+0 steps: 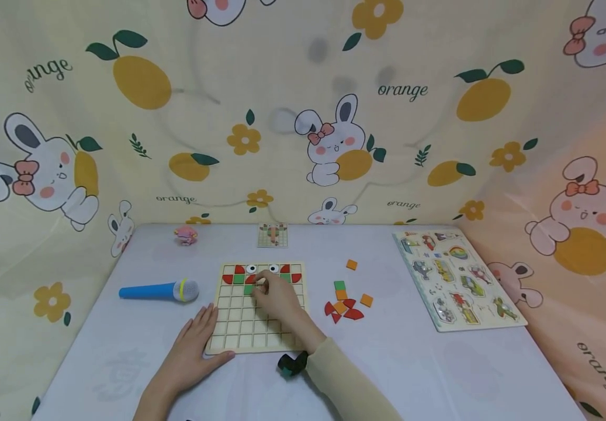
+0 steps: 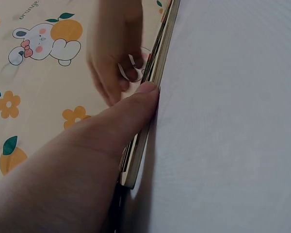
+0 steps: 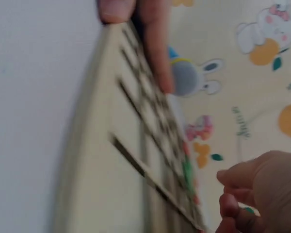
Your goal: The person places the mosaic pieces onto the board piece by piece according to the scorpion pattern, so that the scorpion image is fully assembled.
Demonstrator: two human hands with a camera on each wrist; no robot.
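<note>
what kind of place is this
Probably a play table set up for puzzles: a white tabletop holds a grid board and a picture puzzle, backed by a cloth printed with rabbits and oranges. The room beyond is hidden.

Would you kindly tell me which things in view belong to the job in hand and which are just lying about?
In the job:
grid board, touched by the left hand
loose coloured pieces beside it
small patterned card, probably the model

Just lying about, it seems:
blue microphone
pink toy
picture board on the right
</note>
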